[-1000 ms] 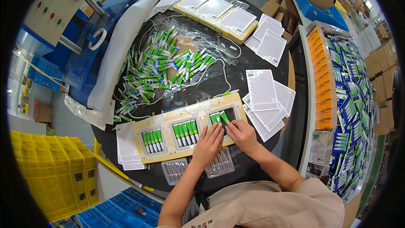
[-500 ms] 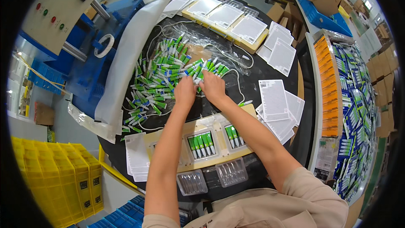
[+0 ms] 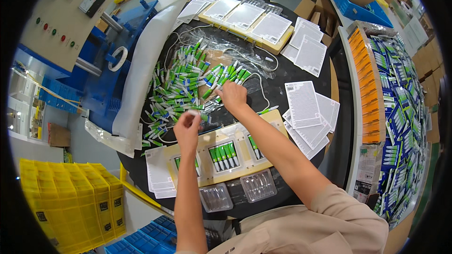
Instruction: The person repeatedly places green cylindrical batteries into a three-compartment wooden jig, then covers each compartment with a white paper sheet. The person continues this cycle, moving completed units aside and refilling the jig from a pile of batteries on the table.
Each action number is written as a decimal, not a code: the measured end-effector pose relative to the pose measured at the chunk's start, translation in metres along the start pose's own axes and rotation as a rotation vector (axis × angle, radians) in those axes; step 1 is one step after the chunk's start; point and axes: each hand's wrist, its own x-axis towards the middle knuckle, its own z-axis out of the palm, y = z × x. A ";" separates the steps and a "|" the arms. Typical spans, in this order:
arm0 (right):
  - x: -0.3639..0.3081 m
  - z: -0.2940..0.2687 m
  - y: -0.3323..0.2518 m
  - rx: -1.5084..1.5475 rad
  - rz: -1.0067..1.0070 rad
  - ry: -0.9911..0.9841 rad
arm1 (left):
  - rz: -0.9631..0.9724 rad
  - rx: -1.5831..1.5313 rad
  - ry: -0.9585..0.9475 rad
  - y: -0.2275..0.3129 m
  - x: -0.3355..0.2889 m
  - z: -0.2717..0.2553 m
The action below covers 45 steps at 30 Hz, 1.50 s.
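Note:
A big loose pile of small green-and-white tubes (image 3: pixel 181 84) covers the far left part of the black round table. My left hand (image 3: pixel 187 134) is above the left end of the near pale-yellow tray fixture (image 3: pixel 245 135), fingers curled round what looks like a small tube with its whitish end (image 3: pixel 193 113) showing. My right hand (image 3: pixel 234 98) reaches to the pile's right edge, fingertips closed against tubes there; what they pinch is hidden. In the fixture's middle window stands a row of several tubes (image 3: pixel 224 156). The left and right windows, partly covered by my arms, also show tubes.
Two clear blister trays (image 3: pixel 258 186) lie at the near edge. Printed white cards (image 3: pixel 303 106) are stacked at the right and left. A second fixture (image 3: pixel 268 42) holding cards stands at the far side. A blue press (image 3: pixel 106 84) is on the left, packed boxes right.
My left hand has left the pile and come back toward me and leftward, over the near fixture. My right hand remains at the pile. The view has shifted slightly.

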 end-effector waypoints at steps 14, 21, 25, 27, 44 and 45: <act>-0.074 -0.104 0.080 1.036 0.004 -0.050 | -0.075 -0.287 -0.084 0.017 -0.149 0.044; -0.210 -0.174 0.143 0.328 -0.608 0.094 | 1.232 0.793 -0.254 0.004 -0.156 0.107; -0.221 -0.162 0.150 -0.063 -0.937 0.110 | 1.211 0.828 -0.278 -0.019 -0.143 0.125; -0.218 -0.153 0.151 -0.094 -0.954 0.157 | 1.162 0.812 -0.318 -0.027 -0.139 0.127; -0.208 -0.124 0.131 -0.043 -0.729 0.049 | 1.020 0.808 -0.306 -0.048 -0.156 0.111; -0.208 -0.122 0.130 -0.048 -0.722 0.043 | 1.019 0.805 -0.308 -0.048 -0.155 0.111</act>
